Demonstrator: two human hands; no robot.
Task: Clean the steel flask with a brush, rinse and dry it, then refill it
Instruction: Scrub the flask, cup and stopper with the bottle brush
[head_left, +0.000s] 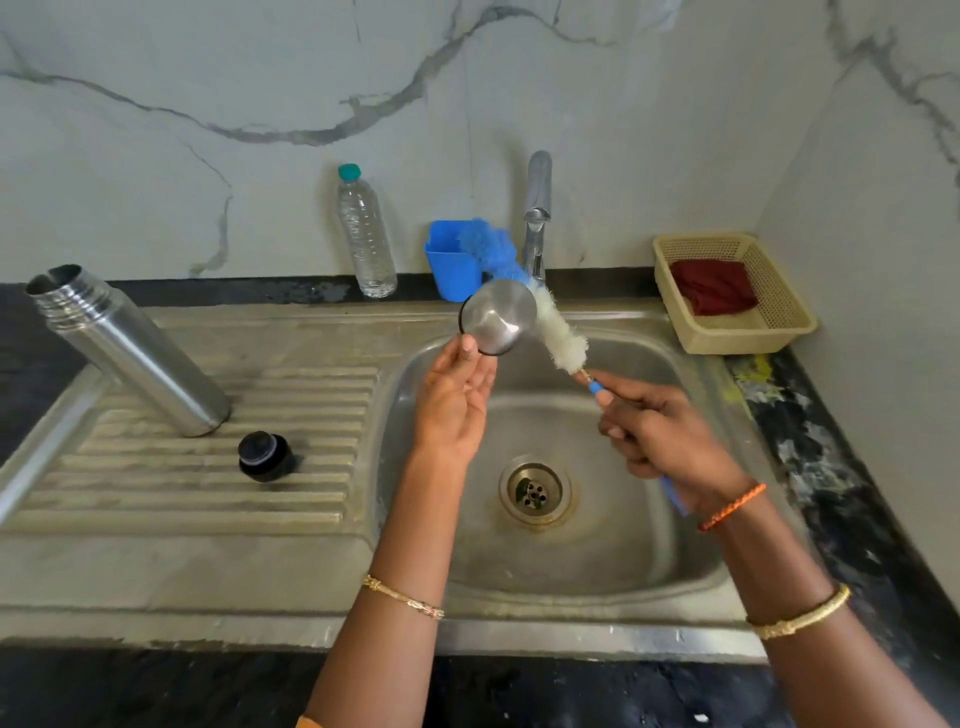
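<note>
Your left hand (457, 400) pinches the round steel flask cap (498, 323) over the steel sink (675, 561); your right hand's (660, 436) grip wraps the blue-handled white bottle brush (561, 338), bristles touching the cap. The tall steel flask (124, 348) stands open at 9 o'clock on the drainboard, black stopper (265, 456) just beside it.

Steel sink unit (218, 566) is set into dark stone counter (810, 447). Drainboard — open flask (130, 348) and black stopper (265, 456) are stood there. Counter — water bottle (365, 234), blue cup (452, 265), basket (779, 327) are carried.
</note>
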